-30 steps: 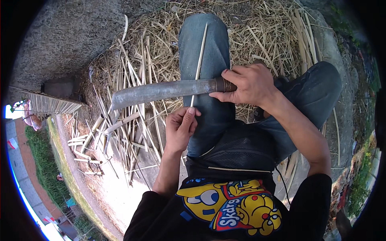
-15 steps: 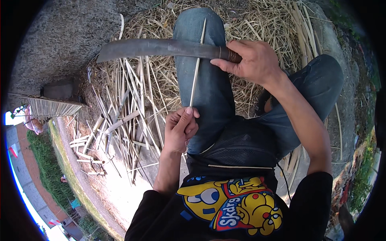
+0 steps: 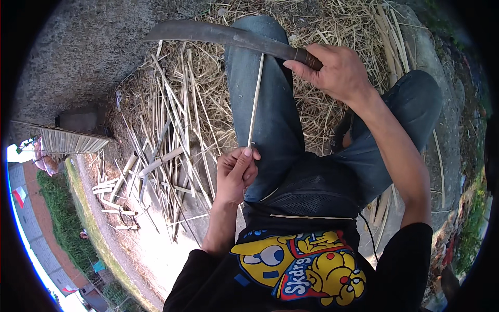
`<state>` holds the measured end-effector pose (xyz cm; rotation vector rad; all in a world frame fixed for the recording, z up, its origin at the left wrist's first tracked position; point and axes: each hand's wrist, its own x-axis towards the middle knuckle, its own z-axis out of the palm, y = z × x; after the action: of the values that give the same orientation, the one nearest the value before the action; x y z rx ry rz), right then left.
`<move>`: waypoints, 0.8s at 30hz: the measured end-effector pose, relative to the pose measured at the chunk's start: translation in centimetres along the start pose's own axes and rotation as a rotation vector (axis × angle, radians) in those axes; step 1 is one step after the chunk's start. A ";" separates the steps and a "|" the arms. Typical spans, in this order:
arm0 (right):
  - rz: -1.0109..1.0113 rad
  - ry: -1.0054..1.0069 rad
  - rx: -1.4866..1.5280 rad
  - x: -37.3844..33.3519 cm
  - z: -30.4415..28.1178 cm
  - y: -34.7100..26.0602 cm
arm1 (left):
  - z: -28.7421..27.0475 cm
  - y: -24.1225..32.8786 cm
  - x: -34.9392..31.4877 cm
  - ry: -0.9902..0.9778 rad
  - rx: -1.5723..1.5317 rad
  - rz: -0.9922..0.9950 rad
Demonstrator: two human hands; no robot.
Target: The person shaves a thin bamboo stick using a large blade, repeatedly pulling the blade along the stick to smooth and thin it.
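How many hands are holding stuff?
2: the left hand pinches a thin pale strip, and the right hand grips a big knife by its handle.

machete [image 3: 223, 36] over left leg [image 3: 275, 114] | strip [image 3: 256, 99] along leg | sticks [image 3: 161, 161] left of leg

A black short-sleeved T-shirt [image 3: 265, 294] bears a large cartoon print [image 3: 332, 275] in yellow, with red and blue patches and white lettering. At the waist sits black mesh fabric [image 3: 306, 203] crossed by a thin pale line, with a slim black cord [image 3: 368, 236] beside it. The faded blue jeans [image 3: 278, 114] show small light specks.
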<state>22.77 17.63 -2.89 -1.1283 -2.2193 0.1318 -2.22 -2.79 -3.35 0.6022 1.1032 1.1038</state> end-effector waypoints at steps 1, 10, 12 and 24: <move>-0.002 0.004 -0.004 -0.4 0.1 -0.4 | 0.2 0.0 0.2 -0.004 0.000 0.005; -0.086 0.002 0.024 -0.3 0.6 -1.4 | 1.2 0.0 0.3 0.174 0.405 0.137; 0.011 -0.029 0.048 -0.1 0.7 -1.2 | 1.5 -0.1 0.4 0.164 0.412 0.149; -0.053 -0.039 0.049 -0.9 1.3 -1.5 | 2.2 -0.2 0.8 0.227 0.517 0.173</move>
<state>21.37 16.30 -3.86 -1.0482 -2.2655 0.1861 -0.11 -1.93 -3.03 1.0100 1.5766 1.0530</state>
